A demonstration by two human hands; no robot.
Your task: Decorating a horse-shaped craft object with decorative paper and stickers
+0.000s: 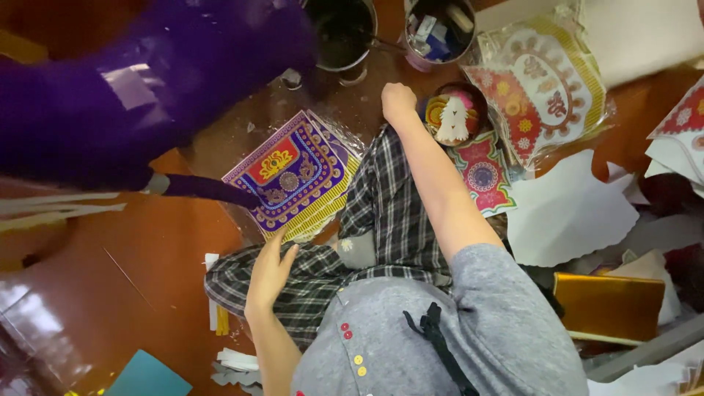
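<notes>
Person sits cross-legged on a brown floor (147,257), seen from above. Left hand (270,270) rests on the plaid trouser knee (308,271), fingers (276,248) spread loose and flat, gripping nothing. Just beyond those fingertips, up and slightly right, lies a stack of blue-and-purple patterned paper sheets (293,174) wrapped in clear film, touching the leg; its long axis runs diagonal, lower-left corner nearest the left fingers. Left hand is clearly the nearer one to that stack.

Right hand (397,99) is stretched forward, curled into a loose fist; whether it pinches anything, cannot tell. Just right of its knuckles sits a small round bowl (456,114) with a white fringed paper piece inside. Below the bowl a red patterned cutout (482,176). Further right of the fist, a red-and-gold decorated fan-shaped sheet (546,88) in plastic. Beyond the fist: two dark cans (345,37). A big purple glossy shape (147,88) fills the upper left, blurred.
</notes>
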